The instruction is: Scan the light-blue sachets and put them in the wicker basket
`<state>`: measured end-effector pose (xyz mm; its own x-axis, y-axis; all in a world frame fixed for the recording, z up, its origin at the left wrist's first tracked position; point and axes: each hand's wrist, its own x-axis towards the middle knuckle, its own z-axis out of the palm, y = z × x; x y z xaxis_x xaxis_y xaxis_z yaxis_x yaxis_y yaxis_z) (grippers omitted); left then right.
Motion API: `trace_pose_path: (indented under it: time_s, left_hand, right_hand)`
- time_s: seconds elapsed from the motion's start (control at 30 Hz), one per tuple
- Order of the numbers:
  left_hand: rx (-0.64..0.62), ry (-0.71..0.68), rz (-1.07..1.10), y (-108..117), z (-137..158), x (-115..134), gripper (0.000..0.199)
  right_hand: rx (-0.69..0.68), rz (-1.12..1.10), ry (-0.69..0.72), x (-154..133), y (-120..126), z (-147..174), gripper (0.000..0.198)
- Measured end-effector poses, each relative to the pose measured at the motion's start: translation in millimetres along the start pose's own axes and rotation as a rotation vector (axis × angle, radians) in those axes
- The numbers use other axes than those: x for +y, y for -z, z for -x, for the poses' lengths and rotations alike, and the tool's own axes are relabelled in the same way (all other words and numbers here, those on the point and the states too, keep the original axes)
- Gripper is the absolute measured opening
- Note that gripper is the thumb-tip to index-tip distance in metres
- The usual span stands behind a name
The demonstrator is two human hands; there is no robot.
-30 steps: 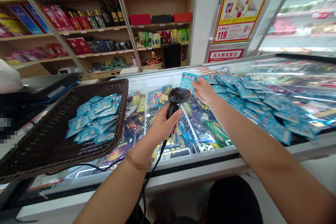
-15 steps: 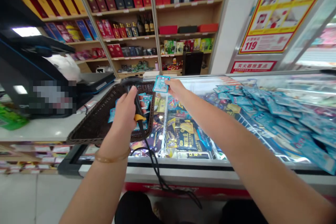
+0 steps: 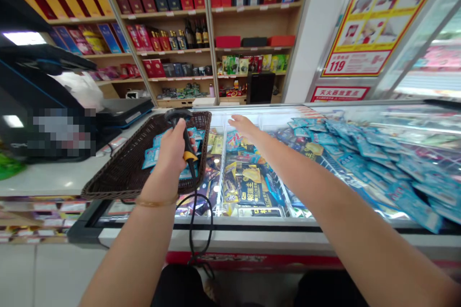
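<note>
My left hand is wrapped round the handle of a black and yellow barcode scanner, held over a dark brown woven basket. Its black cord hangs down across the freezer's front edge. Several blue packets lie in the basket, partly hidden by my hand and the scanner. To the right of the basket, my right hand hovers above the freezer with its fingers stretched out and nothing in them. A large heap of blue packets spreads over the freezer's right side.
A chest freezer holds ice-cream packs under its glass, split by white wire dividers. At left, a black checkout machine stands on a white counter. Shelves of boxes and bottles line the back wall.
The blue packet that my right hand held over the basket's right edge has left it, and that hand has moved slightly right with its fingers opened. My left hand still grips the scanner.
</note>
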<state>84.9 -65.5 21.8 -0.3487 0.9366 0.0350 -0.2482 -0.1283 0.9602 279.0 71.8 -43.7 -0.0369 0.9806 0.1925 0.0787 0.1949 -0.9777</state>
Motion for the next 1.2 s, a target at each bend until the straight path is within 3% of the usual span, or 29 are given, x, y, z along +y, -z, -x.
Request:
trace_pose_path:
  time_s: [0.27,0.43,0.53,0.63,0.8,1.2]
  left_hand:
    - [-0.230,0.055,0.048,-79.2,25.1,-28.3,0.031]
    - [-0.350,0.108,0.018,-110.1,40.4,-60.2,0.037]
    - [-0.366,0.123,0.000,-114.7,44.9,-80.1,0.041]
    - [-0.371,0.152,-0.029,-112.4,47.6,-93.7,0.044]
    - [-0.385,0.166,-0.069,-107.3,50.3,-97.6,0.045]
    - [-0.381,0.128,-0.050,-108.4,51.6,-97.9,0.043]
  right_hand:
    - [0.352,0.563,0.007,13.2,152.4,54.3,0.034]
    - [0.499,0.864,0.058,22.4,211.4,86.8,0.041]
    - [0.572,1.055,0.025,30.9,229.1,100.0,0.048]
    - [0.638,1.199,-0.097,36.2,242.5,105.8,0.055]
    - [0.658,1.272,-0.256,41.3,259.5,105.6,0.058]
    - [0.601,1.355,-0.306,49.2,266.3,107.7,0.063]
